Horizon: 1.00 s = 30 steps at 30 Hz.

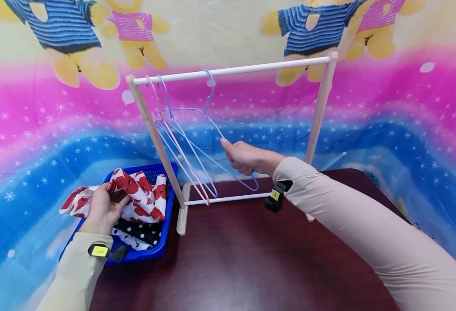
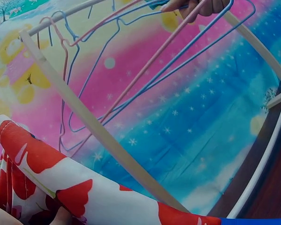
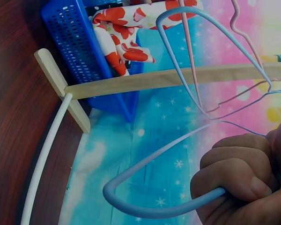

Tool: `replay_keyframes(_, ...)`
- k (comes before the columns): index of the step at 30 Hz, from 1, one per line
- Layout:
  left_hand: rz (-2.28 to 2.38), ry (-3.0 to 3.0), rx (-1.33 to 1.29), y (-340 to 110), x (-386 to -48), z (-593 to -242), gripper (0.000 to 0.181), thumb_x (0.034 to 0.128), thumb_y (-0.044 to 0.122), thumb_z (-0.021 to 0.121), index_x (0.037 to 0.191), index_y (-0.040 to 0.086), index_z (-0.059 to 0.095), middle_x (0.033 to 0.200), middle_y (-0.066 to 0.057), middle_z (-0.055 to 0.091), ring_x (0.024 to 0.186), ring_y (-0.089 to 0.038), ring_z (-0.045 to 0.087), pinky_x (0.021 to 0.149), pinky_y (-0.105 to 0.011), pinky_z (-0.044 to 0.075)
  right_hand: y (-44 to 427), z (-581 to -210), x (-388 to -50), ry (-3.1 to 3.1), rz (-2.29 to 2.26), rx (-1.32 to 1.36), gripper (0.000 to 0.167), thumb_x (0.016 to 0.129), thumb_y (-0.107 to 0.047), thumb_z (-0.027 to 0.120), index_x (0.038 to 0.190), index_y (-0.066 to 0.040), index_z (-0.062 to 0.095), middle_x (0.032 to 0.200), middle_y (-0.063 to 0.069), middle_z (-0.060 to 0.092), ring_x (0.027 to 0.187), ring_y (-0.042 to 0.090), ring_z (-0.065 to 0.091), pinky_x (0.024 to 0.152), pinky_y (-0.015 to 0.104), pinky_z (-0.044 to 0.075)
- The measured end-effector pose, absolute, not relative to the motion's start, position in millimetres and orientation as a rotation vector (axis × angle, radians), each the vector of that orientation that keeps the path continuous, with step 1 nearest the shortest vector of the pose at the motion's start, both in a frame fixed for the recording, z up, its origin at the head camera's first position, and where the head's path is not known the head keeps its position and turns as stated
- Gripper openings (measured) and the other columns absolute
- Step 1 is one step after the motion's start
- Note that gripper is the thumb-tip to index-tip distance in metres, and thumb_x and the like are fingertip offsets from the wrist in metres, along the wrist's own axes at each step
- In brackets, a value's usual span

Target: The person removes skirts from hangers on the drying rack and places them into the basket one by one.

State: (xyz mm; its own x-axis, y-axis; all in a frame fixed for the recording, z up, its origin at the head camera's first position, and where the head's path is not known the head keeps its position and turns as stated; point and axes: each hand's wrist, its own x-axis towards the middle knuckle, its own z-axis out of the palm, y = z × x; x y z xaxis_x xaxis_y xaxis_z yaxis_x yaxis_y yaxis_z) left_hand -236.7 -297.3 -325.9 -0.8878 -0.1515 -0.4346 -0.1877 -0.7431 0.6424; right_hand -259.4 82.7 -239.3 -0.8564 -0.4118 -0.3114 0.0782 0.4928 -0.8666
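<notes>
My left hand (image 1: 105, 205) holds a bunched white cloth with large red flowers (image 1: 140, 194), raised over the blue basket (image 1: 169, 216). Part of this cloth hangs past the fingers to the left. On the rack (image 1: 251, 69), my right hand (image 1: 251, 156) grips one side of a blue clothes hanger (image 3: 154, 213), fingers curled round the wire. That hanger's hook stays over the top rail, and its body is tilted. To its left, a pink hanger (image 2: 153, 62) and another blue hanger (image 3: 192, 9) hang close together near the left post.
Below the flowered cloth, a black cloth with white dots (image 1: 146, 232) and a white patterned one (image 1: 132, 239) lie in the basket. The rack's wooden foot (image 1: 182, 220) stands beside the basket on the dark red table (image 1: 243, 255). A printed curtain (image 1: 243, 125) hangs behind.
</notes>
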Motion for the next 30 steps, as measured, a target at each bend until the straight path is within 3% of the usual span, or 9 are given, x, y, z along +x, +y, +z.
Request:
replay_keyframes(3,2.813,1.106,-0.747,-298,-240,-328,0.014,0.108,0.023,0.044,0.121,0.021,0.048,0.09,-0.003,0.068,0.102,-0.014,0.064,0.118,-0.035,0.031,78,-241,-260,2.248,-1.352,-0.27,0.062,0.107,-0.06,0.019,0.067,-0.014,0.032,0.055,-0.005,0.02,0.049,0.012,0.014,0.048,0.028,0.015)
replay_keyframes(10,2.807,1.11,-0.775,-296,-244,-331,0.02,0.108,0.024,0.043,0.128,0.023,0.045,0.098,-0.002,0.065,0.138,-0.012,0.044,0.12,-0.036,0.03,71,-243,-260,2.239,-1.365,-0.289,0.062,0.107,-0.06,0.02,0.066,-0.014,0.033,0.054,-0.005,0.02,0.049,0.012,0.014,0.048,0.027,0.015)
replay_keyframes(15,2.795,1.152,-0.785,-294,-247,-332,0.022,0.1079,0.025,0.045,0.13,0.025,0.043,0.109,0.0,0.06,0.14,-0.015,0.042,0.123,-0.038,0.029,70,-241,-258,2.246,-1.362,-0.299,0.062,0.107,-0.059,0.02,0.066,-0.014,0.033,0.055,-0.004,0.021,0.049,0.012,0.014,0.048,0.028,0.015)
replay_keyframes(17,2.781,1.171,-0.78,-293,-248,-332,0.021,0.1079,0.026,0.044,0.129,0.024,0.044,0.104,-0.001,0.063,0.132,-0.015,0.049,0.123,-0.038,0.028,69,-240,-258,2.246,-1.364,-0.297,0.062,0.107,-0.059,0.02,0.066,-0.014,0.033,0.055,-0.004,0.021,0.049,0.012,0.015,0.048,0.028,0.015)
replay_keyframes(22,2.698,1.273,-0.745,-289,-255,-333,0.019,0.109,0.027,0.037,0.126,0.022,0.045,0.083,-0.003,0.067,0.134,-0.018,0.048,0.124,-0.036,0.026,68,-241,-259,2.248,-1.368,-0.278,0.063,0.106,-0.06,0.019,0.067,-0.014,0.033,0.055,-0.005,0.021,0.049,0.012,0.014,0.047,0.027,0.015)
replay_keyframes(24,2.66,1.327,-0.754,-287,-257,-334,0.024,0.1093,0.029,0.036,0.131,0.023,0.042,0.092,-0.002,0.066,0.145,-0.018,0.039,0.124,-0.035,0.027,68,-241,-259,2.249,-1.369,-0.273,0.063,0.106,-0.06,0.019,0.066,-0.014,0.033,0.055,-0.005,0.021,0.049,0.011,0.014,0.047,0.027,0.015)
replay_keyframes(27,2.601,1.412,-0.758,-284,-259,-335,0.04,0.1092,0.033,0.035,0.149,0.027,0.032,0.127,-0.002,0.059,0.151,-0.019,0.034,0.124,-0.035,0.028,68,-241,-259,2.25,-1.367,-0.271,0.063,0.106,-0.061,0.019,0.065,-0.014,0.032,0.055,-0.005,0.02,0.049,0.011,0.014,0.047,0.027,0.015)
replay_keyframes(30,2.53,1.499,-0.712,-283,-261,-337,0.057,0.1089,0.037,0.035,0.161,0.027,0.015,0.159,-0.005,0.035,0.155,-0.02,0.028,0.125,-0.034,0.027,68,-241,-259,2.252,-1.364,-0.271,0.064,0.106,-0.061,0.018,0.065,-0.014,0.033,0.055,-0.005,0.02,0.049,0.011,0.013,0.047,0.028,0.014)
